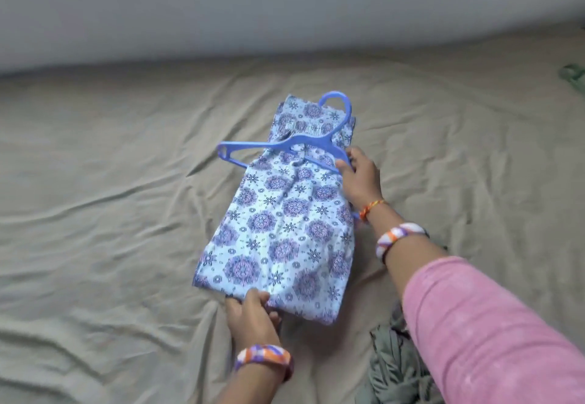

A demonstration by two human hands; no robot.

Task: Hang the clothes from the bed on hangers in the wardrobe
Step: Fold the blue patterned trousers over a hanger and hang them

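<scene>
A folded light-blue garment (278, 220) with purple flower prints lies in the middle of the bed. A blue plastic hanger (294, 145) rests across its upper part, hook pointing away from me. My right hand (359, 178) grips the hanger's right arm at the garment's right edge. My left hand (250, 311) pinches the garment's near bottom edge. Both wrists wear orange, white and purple bangles.
The bed is covered by a wrinkled beige sheet (110, 213). A grey-green cloth (392, 368) lies bunched at the near right, beside my pink sleeve. A green object (573, 75) shows at the far right edge. A grey wall (253, 7) runs behind the bed.
</scene>
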